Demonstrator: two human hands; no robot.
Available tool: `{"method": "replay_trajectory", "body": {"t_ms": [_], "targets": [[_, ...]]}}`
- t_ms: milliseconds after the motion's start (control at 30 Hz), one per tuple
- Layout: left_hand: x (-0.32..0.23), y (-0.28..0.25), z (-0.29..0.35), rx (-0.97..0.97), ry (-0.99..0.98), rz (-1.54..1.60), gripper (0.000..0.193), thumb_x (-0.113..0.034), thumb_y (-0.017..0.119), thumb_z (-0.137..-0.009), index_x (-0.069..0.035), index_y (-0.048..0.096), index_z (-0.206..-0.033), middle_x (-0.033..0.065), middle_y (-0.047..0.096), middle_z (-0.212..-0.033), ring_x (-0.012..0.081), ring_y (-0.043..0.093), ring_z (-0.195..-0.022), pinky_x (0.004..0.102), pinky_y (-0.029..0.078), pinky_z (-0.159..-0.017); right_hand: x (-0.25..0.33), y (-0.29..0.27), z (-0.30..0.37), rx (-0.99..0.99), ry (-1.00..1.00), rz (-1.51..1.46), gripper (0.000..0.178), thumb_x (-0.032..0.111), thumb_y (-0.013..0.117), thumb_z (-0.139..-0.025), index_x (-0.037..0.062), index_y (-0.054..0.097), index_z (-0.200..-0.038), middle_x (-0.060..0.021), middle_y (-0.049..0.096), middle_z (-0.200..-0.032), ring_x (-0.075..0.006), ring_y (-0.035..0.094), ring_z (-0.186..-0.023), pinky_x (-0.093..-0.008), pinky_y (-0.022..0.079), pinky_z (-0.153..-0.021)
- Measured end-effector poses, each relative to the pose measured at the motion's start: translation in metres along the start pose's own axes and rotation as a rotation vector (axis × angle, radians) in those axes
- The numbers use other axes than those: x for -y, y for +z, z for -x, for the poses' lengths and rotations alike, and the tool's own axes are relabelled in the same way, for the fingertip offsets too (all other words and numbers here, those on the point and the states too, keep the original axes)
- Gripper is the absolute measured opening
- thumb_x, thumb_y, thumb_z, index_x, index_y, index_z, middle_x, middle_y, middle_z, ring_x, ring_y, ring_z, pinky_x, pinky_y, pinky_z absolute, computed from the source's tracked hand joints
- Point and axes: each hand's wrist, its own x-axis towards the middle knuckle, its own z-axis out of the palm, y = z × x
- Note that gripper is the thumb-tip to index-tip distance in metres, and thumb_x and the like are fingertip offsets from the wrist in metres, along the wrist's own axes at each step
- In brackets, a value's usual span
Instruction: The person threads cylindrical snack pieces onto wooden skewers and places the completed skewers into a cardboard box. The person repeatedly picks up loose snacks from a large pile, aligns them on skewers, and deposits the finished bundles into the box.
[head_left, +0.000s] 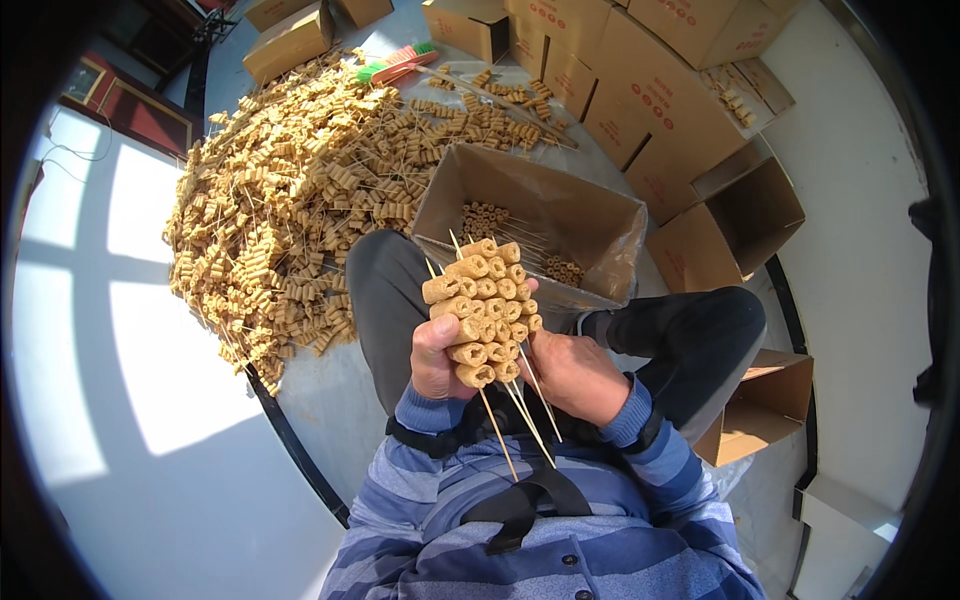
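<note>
Between my two hands, above my lap, is a bundle of skewered tan tube-shaped rolls (487,308), their hollow ends facing up. Thin wooden sticks poke out of it, several pointing down toward my waist and a few at its upper left. My left hand (434,357) grips the bundle's left side, thumb pressed on the rolls. Curled against the lower right side is my right hand (577,372), its fingertips partly hidden behind the rolls. Just beyond, an open cardboard box (600,215) holds more skewered rolls (486,220), stacked with their ends showing.
A large heap of skewered rolls (290,200) covers the floor at the left and beyond. On its far edge lies a brush (398,63) with green bristles. Several cardboard boxes (640,120) stand at the back right, with another open box (760,400) beside my right knee.
</note>
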Motion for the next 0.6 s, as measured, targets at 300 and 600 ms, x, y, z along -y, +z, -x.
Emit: {"method": "replay_trajectory", "body": {"t_ms": [300, 600], "targets": [[-0.004, -0.014, 0.006, -0.004, -0.071, -0.125, 0.1, -0.044, 0.065, -0.073, 0.005, 0.026, -0.151, 0.0314, 0.05, -0.138, 0.0408, 0.058, -0.122, 0.0472, 0.048, -0.107, -0.002, -0.074, 0.011, -0.057, -0.009, -0.276, 0.035, 0.024, 0.061, -0.1, 0.0007, 0.057, -0.126, -0.0128, 0.065, -0.108, -0.0277, 0.064, -0.094, -0.036, 0.051, -0.085], [0.007, 0.005, 0.011, 0.022, -0.166, -0.144, 0.099, -0.047, 0.062, -0.072, 0.003, 0.029, -0.151, 0.0226, 0.046, -0.145, 0.0354, 0.051, -0.131, 0.0468, 0.038, -0.113, 0.033, -0.083, -0.028, -0.428, -0.177, -0.229, 0.016, 0.016, 0.065, -0.096, 0.0015, 0.066, -0.102, -0.0118, 0.063, -0.102, -0.0242, 0.064, -0.091, -0.0332, 0.052, -0.078]]}}
